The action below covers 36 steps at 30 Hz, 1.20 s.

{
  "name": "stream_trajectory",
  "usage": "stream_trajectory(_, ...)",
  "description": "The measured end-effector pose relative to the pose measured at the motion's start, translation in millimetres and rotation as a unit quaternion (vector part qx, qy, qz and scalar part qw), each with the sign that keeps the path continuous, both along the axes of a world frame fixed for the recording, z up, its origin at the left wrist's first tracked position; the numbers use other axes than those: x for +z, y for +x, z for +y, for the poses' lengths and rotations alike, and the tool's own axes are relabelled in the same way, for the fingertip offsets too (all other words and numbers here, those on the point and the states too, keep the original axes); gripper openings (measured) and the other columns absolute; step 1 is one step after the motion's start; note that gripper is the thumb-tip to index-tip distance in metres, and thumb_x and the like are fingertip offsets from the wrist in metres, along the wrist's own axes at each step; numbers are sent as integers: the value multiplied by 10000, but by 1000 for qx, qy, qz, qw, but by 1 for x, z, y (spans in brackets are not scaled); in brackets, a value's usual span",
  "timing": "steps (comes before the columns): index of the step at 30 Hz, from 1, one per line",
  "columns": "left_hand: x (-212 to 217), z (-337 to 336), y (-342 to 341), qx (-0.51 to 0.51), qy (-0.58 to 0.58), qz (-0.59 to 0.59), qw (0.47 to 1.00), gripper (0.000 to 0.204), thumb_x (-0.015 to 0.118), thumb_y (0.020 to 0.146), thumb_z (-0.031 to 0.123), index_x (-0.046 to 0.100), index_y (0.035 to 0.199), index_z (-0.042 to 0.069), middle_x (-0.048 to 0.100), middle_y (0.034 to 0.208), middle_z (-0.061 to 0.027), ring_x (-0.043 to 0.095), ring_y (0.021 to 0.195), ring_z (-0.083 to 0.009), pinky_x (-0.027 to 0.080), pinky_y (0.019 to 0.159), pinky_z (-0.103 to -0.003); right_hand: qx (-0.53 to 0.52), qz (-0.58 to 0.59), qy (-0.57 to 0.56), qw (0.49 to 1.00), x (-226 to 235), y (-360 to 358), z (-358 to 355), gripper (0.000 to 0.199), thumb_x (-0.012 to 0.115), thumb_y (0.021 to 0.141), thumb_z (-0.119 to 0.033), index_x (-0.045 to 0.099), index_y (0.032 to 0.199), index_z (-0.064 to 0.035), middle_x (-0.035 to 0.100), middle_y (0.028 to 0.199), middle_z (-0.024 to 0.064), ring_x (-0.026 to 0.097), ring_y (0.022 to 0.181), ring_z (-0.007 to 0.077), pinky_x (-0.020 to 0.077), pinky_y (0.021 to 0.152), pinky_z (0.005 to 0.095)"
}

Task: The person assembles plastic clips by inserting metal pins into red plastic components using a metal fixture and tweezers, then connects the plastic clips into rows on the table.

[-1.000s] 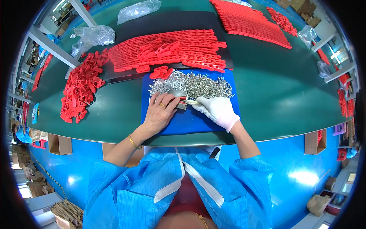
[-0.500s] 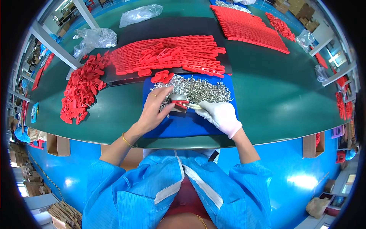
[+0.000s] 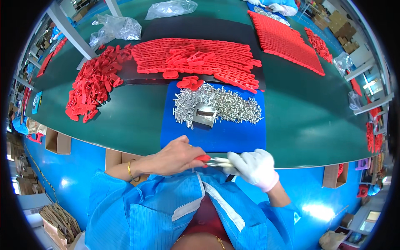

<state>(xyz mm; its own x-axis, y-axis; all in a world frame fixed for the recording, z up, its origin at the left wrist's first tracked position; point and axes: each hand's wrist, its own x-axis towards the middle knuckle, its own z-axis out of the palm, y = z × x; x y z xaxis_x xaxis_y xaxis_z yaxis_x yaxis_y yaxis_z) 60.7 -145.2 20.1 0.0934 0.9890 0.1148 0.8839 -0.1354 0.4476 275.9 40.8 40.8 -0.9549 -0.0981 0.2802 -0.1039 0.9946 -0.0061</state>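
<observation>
Close to my body, just above the table's front edge, my bare left hand point(image 3: 177, 156) pinches a small red plastic piece point(image 3: 203, 158). My right hand point(image 3: 255, 166), in a white glove, is closed round the pale handles of a plier-like tool point(image 3: 219, 161). The tool's metal end meets the red piece; how it grips there is too small to tell. Farther off, a slotted metal block point(image 3: 204, 117) stands on a blue mat point(image 3: 183, 139). Small silvery metal pins point(image 3: 185, 104) are heaped around its far side, with more small metal fasteners point(image 3: 239, 106) to the right.
Linked rows of red plastic pieces point(image 3: 154, 54) lie on a black sheet behind the mat. Loose red pieces point(image 3: 91, 85) are heaped at left. A second red sheet point(image 3: 287, 41) lies far right, near a co-worker's gloved hands point(image 3: 276, 7). Plastic bags point(image 3: 125, 29) rest farther back.
Both hands have drawn back from the metal block toward my body, carrying the red piece and the plier-like tool. The block now stands uncovered. A co-worker's hands have come into view at the far edge.
</observation>
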Motion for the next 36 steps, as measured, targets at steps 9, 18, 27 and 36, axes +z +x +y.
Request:
stream_trajectory(9, -7, 3, -24, 162, -12, -729, 665, 458, 298, 1034, 330, 567, 968, -34, 473, 657, -54, 351, 563, -107, 303, 531, -222, -313, 48, -373, 872, -16, 17, 32, 218, 530, 928, -187, 635, 1039, -31, 675, 901, 39, 513, 651, 109, 415, 618, 236)
stream_trajectory(18, -21, 8, -6, 121, -22, -889, 441, 453, 302, 1030, 370, 542, 1041, -14, 567, 832, -114, 369, 584, -122, 326, 535, -242, -244, 59, -557, 791, -51, -49, -1, 272, 577, 915, -238, 635, 1073, -24, 643, 773, 24, 490, 591, 121, 387, 562, 246)
stream_trajectory(27, -7, -3, -13, 161, 34, -684, 710, 233, 607, 906, 185, 582, 1037, -6, 570, 836, -102, 526, 747, -168, 441, 700, -268, -252, 43, -592, 765, -62, -61, -8, 301, 581, 921, -256, 625, 1086, -9, 637, 778, 22, 478, 611, 111, 387, 579, 238)
stream_trajectory(36, -7, -15, -23, 220, 95, -540, 807, 307, 710, 764, -6, 630, 1057, 37, 626, 1065, -75, 589, 931, -187, 478, 878, -278, -266, 30, -556, 787, -69, -65, -7, 295, 588, 920, -251, 625, 1088, -12, 644, 792, 30, 478, 611, 120, 393, 581, 239)
